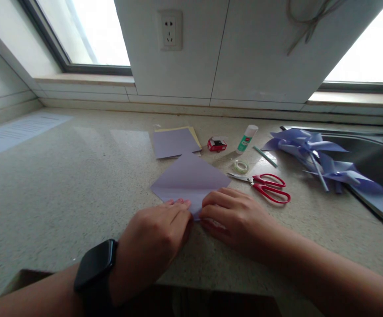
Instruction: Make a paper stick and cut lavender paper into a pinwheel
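A sheet of purple paper point(191, 174) lies turned like a diamond on the counter, with a crease running across it from left to right. My left hand point(160, 233) wears a black watch at the wrist, and its bent fingers press the paper's near left edge. At the near right edge, my right hand point(233, 215) has its fingers curled over the paper. Both hands meet close to the near corner, gripping it between them; the thumbs are mostly hidden. Just right of the paper lie red-handled scissors point(267, 185), blades slightly apart and pointing towards it.
Behind the sheet sit stacked purple and yellow papers point(176, 141), a small red box point(217, 144), a glue stick point(247, 139), a tape roll point(241, 166) and a green stick point(265, 156). Purple pinwheels point(323, 158) rest by the sink point(376, 163). A printed sheet point(16, 132) lies far left.
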Motion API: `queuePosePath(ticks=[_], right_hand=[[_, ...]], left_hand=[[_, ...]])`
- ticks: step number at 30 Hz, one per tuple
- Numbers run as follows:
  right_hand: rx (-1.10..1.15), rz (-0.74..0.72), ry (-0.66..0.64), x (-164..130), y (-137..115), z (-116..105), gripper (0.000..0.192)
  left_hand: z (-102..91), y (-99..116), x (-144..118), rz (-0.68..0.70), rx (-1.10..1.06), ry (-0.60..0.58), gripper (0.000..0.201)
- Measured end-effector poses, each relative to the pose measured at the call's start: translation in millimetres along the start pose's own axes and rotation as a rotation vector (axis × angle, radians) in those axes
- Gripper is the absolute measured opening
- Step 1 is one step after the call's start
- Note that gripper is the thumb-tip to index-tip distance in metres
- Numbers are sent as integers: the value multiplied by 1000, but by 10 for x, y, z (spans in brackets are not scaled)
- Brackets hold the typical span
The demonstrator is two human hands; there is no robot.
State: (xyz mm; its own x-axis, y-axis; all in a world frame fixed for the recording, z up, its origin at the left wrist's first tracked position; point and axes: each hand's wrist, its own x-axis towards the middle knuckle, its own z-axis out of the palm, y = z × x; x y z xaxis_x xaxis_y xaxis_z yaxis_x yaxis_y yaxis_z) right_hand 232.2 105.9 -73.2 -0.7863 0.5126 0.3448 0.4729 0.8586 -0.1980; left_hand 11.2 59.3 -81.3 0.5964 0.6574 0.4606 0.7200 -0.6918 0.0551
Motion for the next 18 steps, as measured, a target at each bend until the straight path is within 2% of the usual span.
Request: queuePosePath(ticks=[10,18], right_hand=[[-20,-16,32,-46,15,-6,8],[-173,-107,0,-79,-40,-31,16]], left_hand=[[28,-34,-22,46,-14,-32,21],[51,-41,-62,146,84,5,28]])
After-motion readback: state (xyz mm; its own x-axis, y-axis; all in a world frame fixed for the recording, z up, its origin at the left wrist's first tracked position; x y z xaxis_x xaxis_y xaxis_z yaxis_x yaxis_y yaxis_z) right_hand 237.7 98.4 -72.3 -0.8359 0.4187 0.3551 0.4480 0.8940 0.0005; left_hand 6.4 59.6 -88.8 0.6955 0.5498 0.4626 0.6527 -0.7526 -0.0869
